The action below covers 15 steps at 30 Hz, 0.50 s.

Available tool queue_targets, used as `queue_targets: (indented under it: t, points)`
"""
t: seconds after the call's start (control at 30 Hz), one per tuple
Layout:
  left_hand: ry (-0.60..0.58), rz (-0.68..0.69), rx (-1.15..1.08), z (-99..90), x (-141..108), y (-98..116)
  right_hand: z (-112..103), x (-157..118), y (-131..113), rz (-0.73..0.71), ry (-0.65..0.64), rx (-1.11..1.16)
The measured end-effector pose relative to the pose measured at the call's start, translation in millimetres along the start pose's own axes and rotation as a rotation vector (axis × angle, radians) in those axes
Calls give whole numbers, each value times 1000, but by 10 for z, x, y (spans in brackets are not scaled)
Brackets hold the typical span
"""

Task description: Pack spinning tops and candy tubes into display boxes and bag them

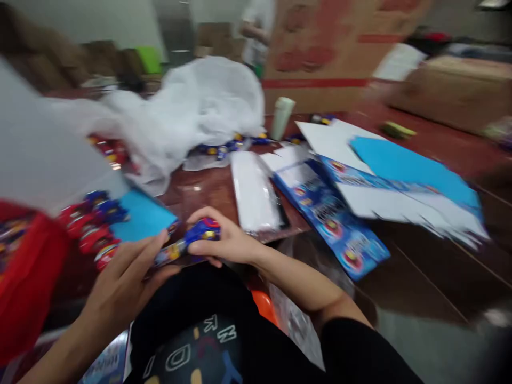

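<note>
A small blue toy [195,234] with yellow and red parts is held between both hands, close to the black shirt. My right hand [224,240] grips its right end, thumb below and fingers above. The fingers of my left hand [130,272] are around the toy's left end, which they partly cover. Just beyond my left hand, several red toys [90,229] and blue toys [104,207] lie beside a light-blue card [140,216]. Motion blur hides the toy's fine details.
Printed blue packaging [332,213] and white sheets lie at the right. A stack of white cards [256,192] is on the red table [200,192]. White plastic bags [208,96] are behind, and a red container [36,277] is at the left. A person [258,32] stands at the back.
</note>
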State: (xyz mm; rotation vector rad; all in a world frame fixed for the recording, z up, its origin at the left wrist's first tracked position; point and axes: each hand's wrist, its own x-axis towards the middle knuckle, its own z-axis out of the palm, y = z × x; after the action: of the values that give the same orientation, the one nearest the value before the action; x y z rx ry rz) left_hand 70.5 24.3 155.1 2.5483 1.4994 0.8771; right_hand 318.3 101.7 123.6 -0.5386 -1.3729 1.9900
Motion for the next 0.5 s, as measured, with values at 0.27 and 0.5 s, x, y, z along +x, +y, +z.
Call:
queue_targets:
  t: [0.27, 0.5]
  points:
    - [167, -19, 326, 49, -228, -479, 111, 898, 31, 311, 14, -173]
    - [37, -420, 346, -241, -169, -1459, -29, 2035, 202, -546, -115, -902]
